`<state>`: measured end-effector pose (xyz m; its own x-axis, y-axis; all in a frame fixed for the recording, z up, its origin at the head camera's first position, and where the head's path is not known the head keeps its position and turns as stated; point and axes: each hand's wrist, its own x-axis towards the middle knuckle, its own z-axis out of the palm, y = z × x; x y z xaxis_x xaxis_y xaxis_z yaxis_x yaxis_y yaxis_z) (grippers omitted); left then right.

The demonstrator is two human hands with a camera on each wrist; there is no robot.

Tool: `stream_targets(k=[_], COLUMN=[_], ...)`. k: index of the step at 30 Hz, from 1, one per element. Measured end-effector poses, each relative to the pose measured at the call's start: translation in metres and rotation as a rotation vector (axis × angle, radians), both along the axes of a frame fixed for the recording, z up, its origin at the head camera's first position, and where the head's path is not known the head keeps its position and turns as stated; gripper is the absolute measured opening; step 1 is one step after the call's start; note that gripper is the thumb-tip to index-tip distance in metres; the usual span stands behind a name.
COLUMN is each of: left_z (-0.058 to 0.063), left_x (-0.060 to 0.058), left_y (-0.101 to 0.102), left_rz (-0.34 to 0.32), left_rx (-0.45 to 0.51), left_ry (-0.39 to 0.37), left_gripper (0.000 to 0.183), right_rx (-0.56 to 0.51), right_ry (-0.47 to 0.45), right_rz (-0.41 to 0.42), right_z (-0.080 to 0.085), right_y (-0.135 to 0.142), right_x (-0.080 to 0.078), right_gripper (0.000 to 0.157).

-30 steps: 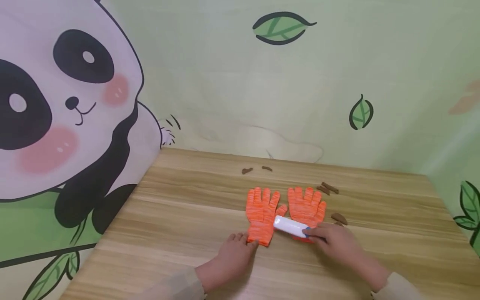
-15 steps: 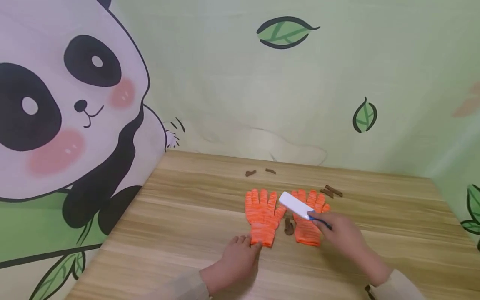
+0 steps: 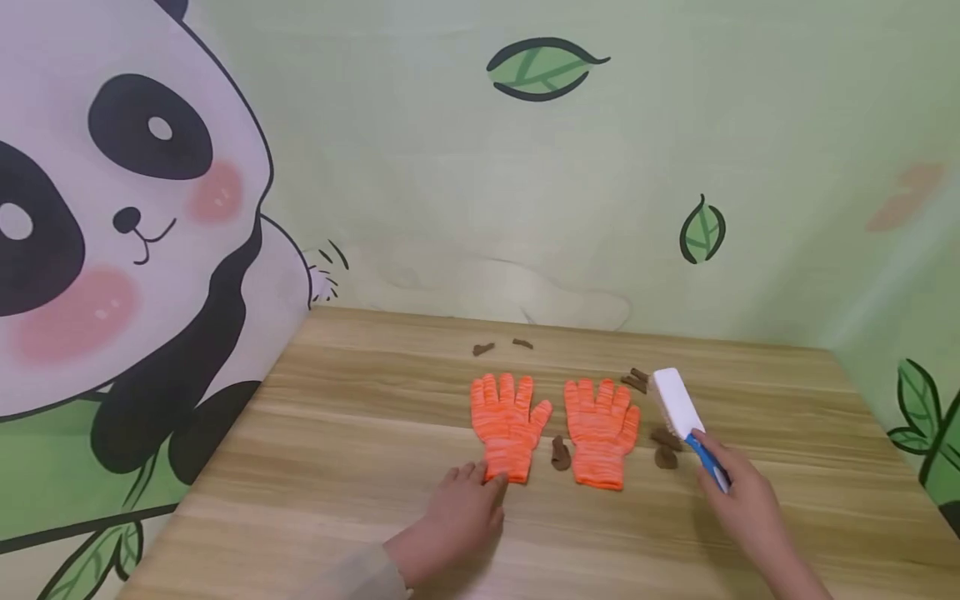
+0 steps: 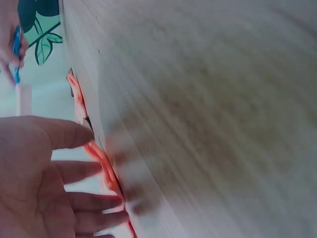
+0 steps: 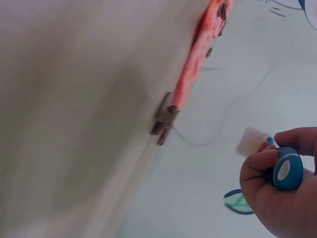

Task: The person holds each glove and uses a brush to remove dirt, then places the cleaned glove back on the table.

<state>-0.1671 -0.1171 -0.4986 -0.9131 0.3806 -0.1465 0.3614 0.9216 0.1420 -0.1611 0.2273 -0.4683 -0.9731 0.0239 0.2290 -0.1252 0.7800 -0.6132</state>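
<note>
Two orange knit gloves lie flat, fingers pointing away: the left glove (image 3: 506, 427) and the right glove (image 3: 600, 433). My left hand (image 3: 459, 510) rests its fingertips at the left glove's cuff; the left wrist view shows those fingers (image 4: 94, 202) fairly straight. My right hand (image 3: 746, 498) grips a brush (image 3: 678, 404) by its blue handle. Its white head is raised right of the gloves, with bristles facing down and left. A brown lump (image 3: 560, 453) lies between the gloves. More brown pieces (image 3: 665, 456) sit below the brush; the head partly hides them.
Several thin brown strips lie farther back, including one pair (image 3: 636, 381) beyond the right glove and another strip (image 3: 483, 348) near the back edge. The wooden table (image 3: 360, 450) meets a wall (image 3: 420, 192) printed with a panda and leaves.
The brush has moved from over the right glove, up and then right, off the gloves. Its head now points away. My left hand stays at the cuff. The view has shifted slightly.
</note>
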Motion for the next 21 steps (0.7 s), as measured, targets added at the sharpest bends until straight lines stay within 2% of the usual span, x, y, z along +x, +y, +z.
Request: stream_targets(k=[4,7,15,21], left_z=[0.002,0.005,0.012,0.016], left_x=[0.001,-0.001,-0.011,-0.016], left_y=[-0.013,-0.025,-0.043,-0.041], left_rz=[-0.053,-0.086,-0.056,-0.073], left_rx=[0.099,0.13,0.195,0.225], left_ry=[0.001,0.02,0.03,0.031], left_gripper=[0.051,0.052,0.053,0.051], right_rx=[0.04,0.103,0.164,0.214], right_ry=[-0.034,-0.052,-0.124,-0.195], right_rz=[-0.013,0.005,0.04,0.028], right_z=[-0.007,-0.01,-0.019,-0.024], right_y=[0.01,0.018,0.035,0.042], right_x=[0.001,-0.006,-0.034,-0.041], right_gripper=[0.045,0.045,0.045,0.046])
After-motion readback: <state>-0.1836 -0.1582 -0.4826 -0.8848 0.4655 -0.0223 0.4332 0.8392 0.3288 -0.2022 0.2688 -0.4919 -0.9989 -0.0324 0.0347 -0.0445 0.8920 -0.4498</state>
